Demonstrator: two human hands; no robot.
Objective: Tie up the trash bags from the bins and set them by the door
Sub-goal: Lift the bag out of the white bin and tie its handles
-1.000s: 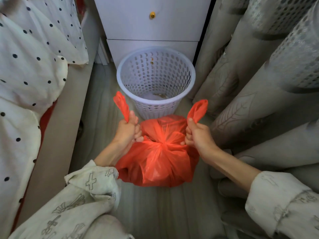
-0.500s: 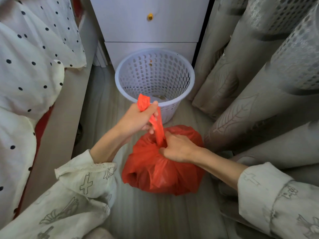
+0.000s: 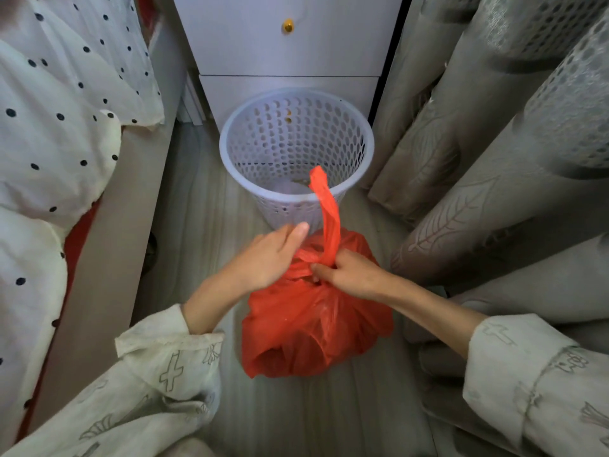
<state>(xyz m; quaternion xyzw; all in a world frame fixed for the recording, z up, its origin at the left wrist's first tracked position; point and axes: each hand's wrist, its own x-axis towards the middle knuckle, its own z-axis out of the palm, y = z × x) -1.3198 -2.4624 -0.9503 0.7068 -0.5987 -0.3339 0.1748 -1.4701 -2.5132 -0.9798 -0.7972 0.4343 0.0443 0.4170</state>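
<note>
red trash bag (image 3: 316, 328) on wood-look floor (image 3: 197, 225), just in front of perforated white plastic bin (image 3: 296, 153); one bag handle (image 3: 328, 209) stands up; right hand (image 3: 349, 275) pinches the knot; left hand (image 3: 267, 258) relaxed, fingers straight, touching the bag top; grey curtains (image 3: 478, 192) at right

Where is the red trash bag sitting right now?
In the head view the red trash bag sits on the floor at centre, just in front of the white basket, between both hands, with the curtains to its right.
</note>
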